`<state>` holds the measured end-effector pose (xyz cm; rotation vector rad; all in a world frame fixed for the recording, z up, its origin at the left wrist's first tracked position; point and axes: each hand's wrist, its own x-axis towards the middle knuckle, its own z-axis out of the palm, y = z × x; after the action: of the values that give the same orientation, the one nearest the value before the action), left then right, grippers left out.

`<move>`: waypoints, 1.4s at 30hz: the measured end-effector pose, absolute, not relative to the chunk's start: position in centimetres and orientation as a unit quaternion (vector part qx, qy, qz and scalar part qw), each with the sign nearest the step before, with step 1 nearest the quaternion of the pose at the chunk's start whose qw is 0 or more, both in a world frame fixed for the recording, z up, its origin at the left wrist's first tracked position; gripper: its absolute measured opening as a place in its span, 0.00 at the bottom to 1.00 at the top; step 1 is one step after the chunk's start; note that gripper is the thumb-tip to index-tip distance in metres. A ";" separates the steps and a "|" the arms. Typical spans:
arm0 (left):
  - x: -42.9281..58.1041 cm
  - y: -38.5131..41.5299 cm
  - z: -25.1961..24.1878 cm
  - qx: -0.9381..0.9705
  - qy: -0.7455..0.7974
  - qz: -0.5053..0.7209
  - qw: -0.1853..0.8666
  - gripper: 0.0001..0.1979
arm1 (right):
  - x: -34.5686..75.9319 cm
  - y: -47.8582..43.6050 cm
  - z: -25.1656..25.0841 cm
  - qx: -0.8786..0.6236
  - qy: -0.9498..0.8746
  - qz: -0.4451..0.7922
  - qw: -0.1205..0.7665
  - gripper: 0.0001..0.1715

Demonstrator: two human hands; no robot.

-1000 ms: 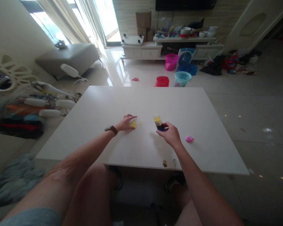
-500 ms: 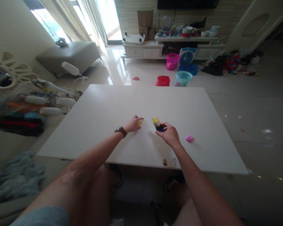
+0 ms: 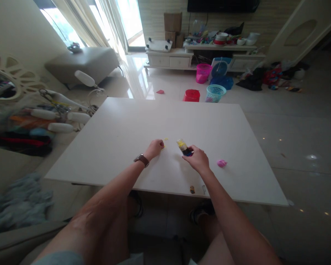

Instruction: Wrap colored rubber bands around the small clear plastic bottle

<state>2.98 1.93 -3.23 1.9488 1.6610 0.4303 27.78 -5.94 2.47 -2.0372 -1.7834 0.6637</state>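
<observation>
My right hand [image 3: 198, 158] is wrapped round the dark lower part of a small clear container [image 3: 182, 145], which is tilted to the left and has yellow pieces inside. To its left, my left hand [image 3: 155, 148] rests low over the white table [image 3: 138, 121], fingers drawn together on something yellow, mostly hidden. A few small yellow bits [image 3: 166, 139] lie just beyond those fingers. On the right of the table sits a crumpled pink item [image 3: 221, 163]. A small yellow and dark figure [image 3: 192, 189] lies near the front edge, beside a clear little piece [image 3: 203, 189].
Past the far table edge stand a red stool or bin [image 3: 191, 95] and a light blue basket [image 3: 215, 93]. A lamp with white shades [image 3: 62, 127] is close to the left edge. My legs are under the front edge.
The fingers of my left hand have closed over the yellow bits, and some of these now show beyond it. The container in my right hand leans further left.
</observation>
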 end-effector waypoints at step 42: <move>1.5 0.8 0.9 0.595 0.560 0.316 0.482 0.05 | 20.6 -3.8 1.5 -0.699 -0.691 0.184 0.026 0.13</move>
<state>1.53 0.81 0.94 1.4492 1.3646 0.7711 20.62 -3.83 1.51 -2.1606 -2.1349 0.5683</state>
